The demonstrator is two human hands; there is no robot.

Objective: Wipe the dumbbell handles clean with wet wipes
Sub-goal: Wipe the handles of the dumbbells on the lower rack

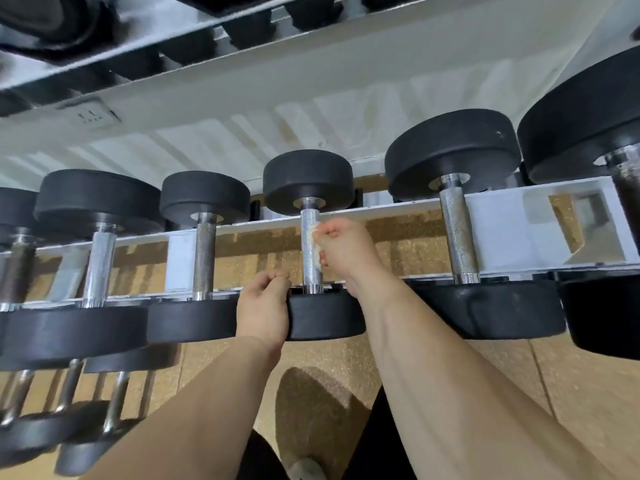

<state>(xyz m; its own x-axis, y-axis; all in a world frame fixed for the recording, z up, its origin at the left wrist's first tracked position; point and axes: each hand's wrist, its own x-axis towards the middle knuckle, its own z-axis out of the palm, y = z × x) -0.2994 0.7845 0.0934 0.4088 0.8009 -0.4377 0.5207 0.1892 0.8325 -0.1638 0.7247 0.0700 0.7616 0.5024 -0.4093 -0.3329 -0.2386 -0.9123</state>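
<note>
A black dumbbell point(307, 174) lies across the white rack in the middle of the view, its knurled steel handle point(307, 220) running away from me. My right hand point(343, 251) presses a white wet wipe point(316, 252) against the right side of that handle, fingers curled on the wipe. My left hand point(265, 308) grips the left edge of the dumbbell's near black head point(325, 317), fingers hooked over its top.
More dumbbells lie side by side on the rack rail point(502, 206): smaller ones to the left point(204, 233), bigger ones to the right point(457, 216). A lower tier of dumbbells point(69, 410) sits at bottom left. An upper shelf point(138, 60) hangs overhead. My shoe point(306, 469) stands on the floor.
</note>
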